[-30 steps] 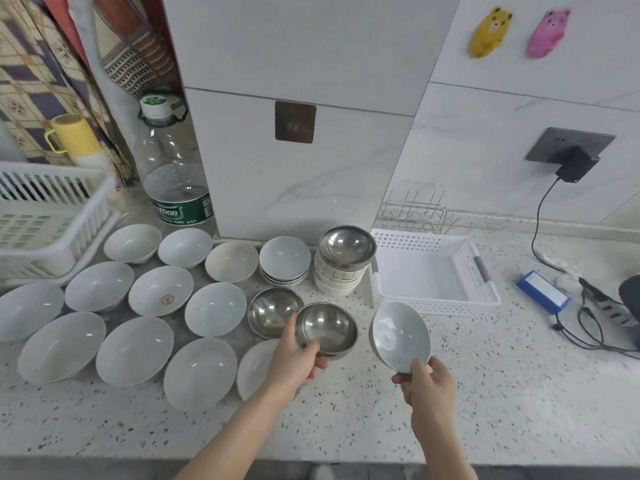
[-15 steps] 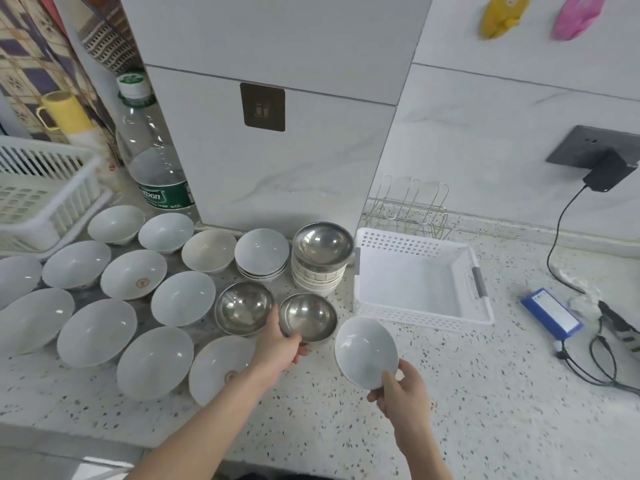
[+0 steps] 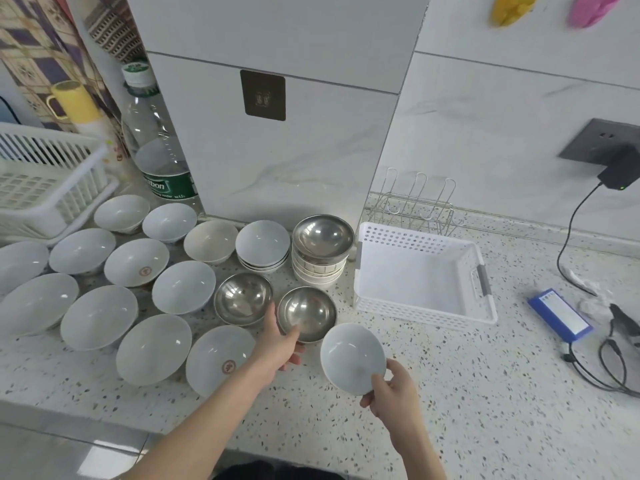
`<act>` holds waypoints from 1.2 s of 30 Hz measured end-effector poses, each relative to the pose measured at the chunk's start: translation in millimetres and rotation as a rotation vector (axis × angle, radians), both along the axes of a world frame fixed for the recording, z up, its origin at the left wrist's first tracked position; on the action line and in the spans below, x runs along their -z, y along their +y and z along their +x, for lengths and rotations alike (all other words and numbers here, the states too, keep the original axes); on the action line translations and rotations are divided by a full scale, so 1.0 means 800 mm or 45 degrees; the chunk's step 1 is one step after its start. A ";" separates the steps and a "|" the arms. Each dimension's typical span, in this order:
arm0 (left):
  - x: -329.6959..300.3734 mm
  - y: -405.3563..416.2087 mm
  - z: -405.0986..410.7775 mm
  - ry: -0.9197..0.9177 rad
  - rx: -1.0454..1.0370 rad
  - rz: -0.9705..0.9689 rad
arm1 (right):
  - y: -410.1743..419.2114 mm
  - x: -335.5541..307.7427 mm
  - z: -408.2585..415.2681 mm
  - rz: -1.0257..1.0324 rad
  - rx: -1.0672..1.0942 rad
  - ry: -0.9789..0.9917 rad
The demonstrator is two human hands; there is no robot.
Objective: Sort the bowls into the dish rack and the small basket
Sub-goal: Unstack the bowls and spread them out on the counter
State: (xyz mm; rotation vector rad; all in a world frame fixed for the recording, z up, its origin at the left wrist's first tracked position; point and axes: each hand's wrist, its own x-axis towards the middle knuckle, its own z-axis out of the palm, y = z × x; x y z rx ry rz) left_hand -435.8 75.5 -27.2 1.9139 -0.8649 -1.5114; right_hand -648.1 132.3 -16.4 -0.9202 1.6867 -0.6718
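My left hand [image 3: 280, 344] grips the near rim of a small steel bowl [image 3: 307, 312] just above the counter. My right hand [image 3: 393, 393] holds a small white bowl [image 3: 350, 355] by its lower rim, tilted toward me. A second steel bowl [image 3: 242, 297] sits to the left of the held one. Several white bowls [image 3: 154, 348] are spread over the counter's left half. A stack of bowls topped by a steel bowl [image 3: 322, 235] stands beside the small white basket [image 3: 481, 317], which has nothing in it. The white dish rack [image 3: 52, 188] is at the far left.
A wire rack [image 3: 417, 206] stands behind the basket. A large water bottle [image 3: 157, 157] and a yellow cup [image 3: 74, 102] are at the back left. A blue box [image 3: 559, 318], cables [image 3: 602, 368] and a plugged-in charger [image 3: 620, 171] lie at the right.
Both hands hold the same bowls and have stayed near the counter's front middle. The white bowl has tilted from steeply upright to more face-up; the view has shifted rightward.
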 end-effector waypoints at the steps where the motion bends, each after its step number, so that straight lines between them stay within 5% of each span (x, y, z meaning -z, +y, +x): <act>1: 0.000 0.002 0.001 0.029 -0.007 0.006 | 0.001 0.001 0.001 0.008 -0.017 0.005; 8: -0.010 0.020 0.017 0.088 0.001 0.005 | 0.005 0.008 0.010 0.062 -0.223 0.034; 26: -0.006 0.089 0.075 -0.616 0.165 -0.134 | 0.011 0.009 0.078 0.048 -0.529 0.085; 36: 0.002 0.086 0.090 -0.602 0.099 -0.097 | 0.014 0.017 0.084 0.064 -0.566 0.124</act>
